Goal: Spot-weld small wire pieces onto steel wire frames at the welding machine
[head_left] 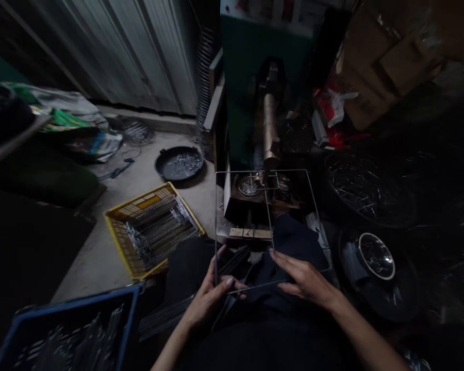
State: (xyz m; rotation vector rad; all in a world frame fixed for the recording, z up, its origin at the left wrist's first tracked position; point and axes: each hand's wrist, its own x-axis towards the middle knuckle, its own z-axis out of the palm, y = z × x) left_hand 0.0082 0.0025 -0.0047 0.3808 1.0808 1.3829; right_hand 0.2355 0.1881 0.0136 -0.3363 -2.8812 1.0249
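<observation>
A thin rectangular wire frame (216,206) is held up in front of me, its far part at the tip of a machine's metal arm (269,126). My left hand (212,291) has its fingers round the near left corner of the wire. My right hand (299,275) pinches a wire near the middle, thumb and fingers at the wire's near end. Beyond the hands, a small round dish of metal bits (248,186) sits under the machine arm. Long dark wire rods (232,261) lie across the lap near my left hand.
A yellow crate (118,238) with wire pieces and a blue crate (77,300) with rods stand on the left. A black pan (163,166) lies on the floor. At right are a silver-rimmed bowl (391,264) and a heap of wire parts (365,190).
</observation>
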